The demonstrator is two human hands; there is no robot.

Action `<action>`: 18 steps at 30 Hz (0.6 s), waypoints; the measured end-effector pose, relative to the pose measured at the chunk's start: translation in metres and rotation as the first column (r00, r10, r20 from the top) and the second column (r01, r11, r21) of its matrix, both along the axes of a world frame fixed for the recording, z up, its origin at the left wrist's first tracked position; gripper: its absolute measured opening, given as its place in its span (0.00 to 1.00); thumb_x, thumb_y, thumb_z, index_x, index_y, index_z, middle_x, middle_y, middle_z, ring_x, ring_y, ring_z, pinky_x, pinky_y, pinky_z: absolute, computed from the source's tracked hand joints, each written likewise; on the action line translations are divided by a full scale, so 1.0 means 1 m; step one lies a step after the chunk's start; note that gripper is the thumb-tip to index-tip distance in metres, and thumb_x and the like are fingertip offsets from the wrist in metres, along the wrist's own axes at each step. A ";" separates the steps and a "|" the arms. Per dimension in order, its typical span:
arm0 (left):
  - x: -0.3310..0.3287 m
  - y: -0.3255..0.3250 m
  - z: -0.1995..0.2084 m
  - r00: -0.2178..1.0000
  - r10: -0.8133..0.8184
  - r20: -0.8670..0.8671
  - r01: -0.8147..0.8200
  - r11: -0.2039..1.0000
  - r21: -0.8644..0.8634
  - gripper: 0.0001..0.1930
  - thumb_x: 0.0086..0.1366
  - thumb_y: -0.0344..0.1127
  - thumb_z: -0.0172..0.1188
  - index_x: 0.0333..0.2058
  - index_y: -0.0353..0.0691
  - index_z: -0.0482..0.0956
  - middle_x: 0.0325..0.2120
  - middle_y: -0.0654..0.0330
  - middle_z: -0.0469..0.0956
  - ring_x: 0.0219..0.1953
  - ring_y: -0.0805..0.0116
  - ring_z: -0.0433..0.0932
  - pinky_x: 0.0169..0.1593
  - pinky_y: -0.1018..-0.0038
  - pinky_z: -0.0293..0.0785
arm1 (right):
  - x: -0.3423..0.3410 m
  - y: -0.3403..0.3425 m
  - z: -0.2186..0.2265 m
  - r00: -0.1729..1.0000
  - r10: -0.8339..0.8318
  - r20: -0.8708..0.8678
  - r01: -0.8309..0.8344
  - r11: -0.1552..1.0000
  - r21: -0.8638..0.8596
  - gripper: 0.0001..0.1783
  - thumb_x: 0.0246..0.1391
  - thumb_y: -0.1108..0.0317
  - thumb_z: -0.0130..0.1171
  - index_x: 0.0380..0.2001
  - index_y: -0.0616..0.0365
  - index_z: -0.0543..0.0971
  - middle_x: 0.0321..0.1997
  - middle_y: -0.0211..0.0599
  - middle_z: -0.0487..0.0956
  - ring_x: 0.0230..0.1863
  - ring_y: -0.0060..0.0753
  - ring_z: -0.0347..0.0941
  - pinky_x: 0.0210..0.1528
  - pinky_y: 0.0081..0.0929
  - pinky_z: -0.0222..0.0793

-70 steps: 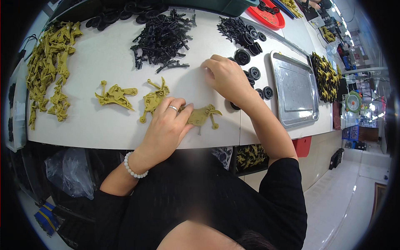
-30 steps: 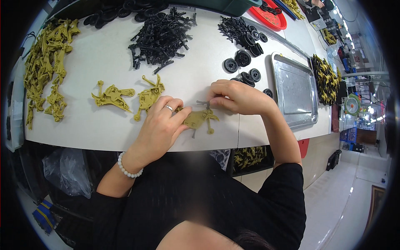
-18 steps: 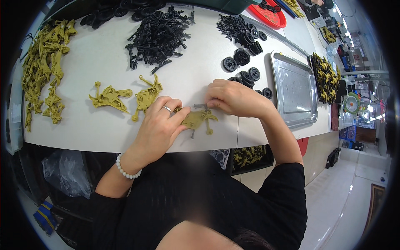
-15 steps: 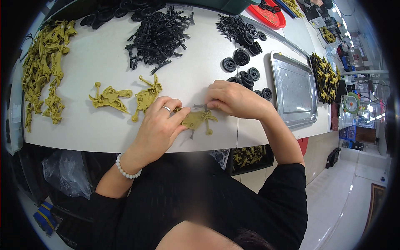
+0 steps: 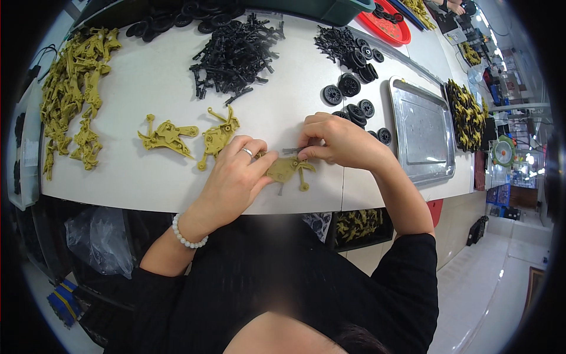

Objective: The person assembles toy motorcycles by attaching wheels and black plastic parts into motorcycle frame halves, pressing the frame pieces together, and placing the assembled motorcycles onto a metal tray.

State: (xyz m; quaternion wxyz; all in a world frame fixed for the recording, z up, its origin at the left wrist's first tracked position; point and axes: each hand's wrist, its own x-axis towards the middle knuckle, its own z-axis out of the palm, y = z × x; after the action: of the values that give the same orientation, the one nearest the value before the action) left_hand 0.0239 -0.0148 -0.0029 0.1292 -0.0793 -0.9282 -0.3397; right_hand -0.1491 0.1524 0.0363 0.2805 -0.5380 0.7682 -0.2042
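My left hand [image 5: 234,177], wearing a ring and a bead bracelet, is closed on the left end of a mustard-yellow plastic frame piece [image 5: 285,170] low over the table. At the piece's upper right edge, the thumb and fingers of my right hand [image 5: 341,141] are pinched together; what lies between them is hidden. A slim dark part [image 5: 290,151] shows by those fingertips, its outline blurred. Just left of my left hand lies a second yellow frame piece [image 5: 217,138], partly covered by the hand. Farther left is another yellow frame piece [image 5: 168,138] with arms and a round knob.
Yellow parts [image 5: 71,88] are heaped at the left. Beyond my hands lie black rod-like parts [image 5: 233,59], small black parts [image 5: 333,44] and black spoked wheels [image 5: 349,85]. A metal tray [image 5: 420,133] stands right, with a red basin [image 5: 383,32] behind. Below the table sits a dark bin [image 5: 361,230].
The whole scene sits slightly farther right in the picture. Both hands stay at the same yellow piece, with only a small shift of the right fingers.
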 end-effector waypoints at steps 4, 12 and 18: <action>0.005 0.000 0.001 1.000 0.021 -0.007 -0.021 0.999 0.042 0.24 0.48 0.30 0.69 0.46 0.32 0.76 0.44 0.52 0.72 0.50 0.54 0.68 0.52 0.63 0.68 | 0.004 0.006 -0.003 0.998 -0.056 -0.026 0.051 0.984 -0.173 0.10 0.47 0.68 0.66 0.30 0.63 0.79 0.29 0.37 0.75 0.35 0.36 0.71 0.39 0.28 0.68; 0.024 -0.031 0.010 0.951 0.281 -0.127 -0.287 0.958 -0.029 0.24 0.50 0.30 0.69 0.47 0.30 0.76 0.48 0.50 0.72 0.52 0.51 0.68 0.54 0.64 0.67 | -0.013 0.041 0.002 0.884 -0.468 -0.014 0.449 0.857 -0.254 0.08 0.49 0.70 0.63 0.31 0.63 0.80 0.32 0.37 0.77 0.35 0.34 0.73 0.38 0.27 0.69; 0.022 -0.047 -0.002 0.923 0.365 -0.125 -0.384 0.893 -0.233 0.15 0.53 0.29 0.65 0.41 0.30 0.79 0.48 0.50 0.72 0.52 0.50 0.68 0.54 0.62 0.67 | -0.032 0.046 0.006 0.784 -0.589 -0.194 0.528 0.798 -0.290 0.08 0.48 0.71 0.63 0.32 0.62 0.80 0.34 0.38 0.78 0.37 0.39 0.74 0.40 0.30 0.69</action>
State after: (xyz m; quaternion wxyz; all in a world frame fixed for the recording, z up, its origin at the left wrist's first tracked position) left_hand 0.0459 -0.0618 -0.0046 0.2170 0.0720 -0.9560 -0.1839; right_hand -0.1808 0.1986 0.0423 0.0362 -0.3352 0.8971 -0.2857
